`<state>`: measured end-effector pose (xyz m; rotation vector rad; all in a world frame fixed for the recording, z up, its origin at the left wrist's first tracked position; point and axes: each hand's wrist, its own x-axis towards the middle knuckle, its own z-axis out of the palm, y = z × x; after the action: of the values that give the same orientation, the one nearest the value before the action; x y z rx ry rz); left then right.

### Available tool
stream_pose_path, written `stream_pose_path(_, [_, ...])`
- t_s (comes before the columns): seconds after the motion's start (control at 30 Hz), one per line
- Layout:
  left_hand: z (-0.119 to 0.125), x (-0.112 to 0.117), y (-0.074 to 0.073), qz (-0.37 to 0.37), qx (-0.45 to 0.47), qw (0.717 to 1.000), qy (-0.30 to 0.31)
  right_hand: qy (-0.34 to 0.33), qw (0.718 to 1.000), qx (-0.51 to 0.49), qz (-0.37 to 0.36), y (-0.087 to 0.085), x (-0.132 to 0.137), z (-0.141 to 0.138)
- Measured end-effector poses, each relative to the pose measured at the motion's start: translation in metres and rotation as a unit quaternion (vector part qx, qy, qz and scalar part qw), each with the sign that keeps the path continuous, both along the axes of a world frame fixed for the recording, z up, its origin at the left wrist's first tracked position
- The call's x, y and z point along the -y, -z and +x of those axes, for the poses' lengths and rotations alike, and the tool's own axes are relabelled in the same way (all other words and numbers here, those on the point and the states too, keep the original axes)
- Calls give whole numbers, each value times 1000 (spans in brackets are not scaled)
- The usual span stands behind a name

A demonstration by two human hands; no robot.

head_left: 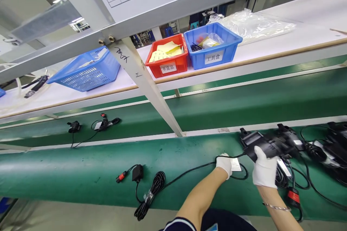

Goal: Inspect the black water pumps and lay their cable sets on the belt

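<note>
My right hand [265, 170], in a white glove, grips a black plastic device [267, 145] from its near side and holds it over the green work surface. A black cable [187, 170] runs left from that device. My left hand [224, 165], also gloved in white, is closed on this cable beside a white paper tag [235, 164]; its fingertips are partly hidden. Farther left the cable leads to a tied coil [150, 195], then to a small black box [137, 173] and a connector with a red ring [121, 177].
More black devices and coiled cables [317, 151] are heaped at the right. Another black unit [73, 127] and a cable bundle [107, 124] lie on the far green strip. A shelf above holds a red bin [168, 65], a blue bin [213, 57] and a blue basket [86, 74]. A slanted post [151, 90] stands ahead.
</note>
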<state>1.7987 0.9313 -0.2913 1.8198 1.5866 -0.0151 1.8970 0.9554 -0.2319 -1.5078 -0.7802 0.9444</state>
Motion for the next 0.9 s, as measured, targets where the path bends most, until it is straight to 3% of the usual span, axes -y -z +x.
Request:
stream_pose_path(0.1, [-21,10,-2,-16,-14,998,66,55,998,3,4,-4,-11,12])
stream_pose_path(0.23, [-68,62,-18,-12,37,989,146,70,997,16,7,-20,-31,35])
stream_pose_path(0.33, [-114,91,-26,-17,41,998,44,37,999,24,-5,-41,-34,53])
stream_pose_path(0.47, [-156,92,-22,-26,3,996,-84,-64,994,62,-70,-70,-24,67])
stream_pose_path(0.6, [-152,67,-21,-52,45,988,-140,-199,970,75,-120,-89,-7,59])
stream_pose_path(0.73, [-115,43,-47,-38,171,969,-173,-326,928,95,-153,-109,15,30])
stream_pose_path(0.8, [-91,37,-68,-37,293,936,-191,-378,907,96,-162,-119,24,13])
stream_pose_path(0.83, [-79,35,-78,-52,388,895,-216,-399,897,100,-164,-123,27,6])
stream_pose_path(0.87, [-69,34,-89,-76,491,830,-252,-418,887,108,-166,-124,28,1])
stream_pose_path(0.9, [-59,34,-99,-98,586,747,-296,-434,878,120,-162,-125,28,-2])
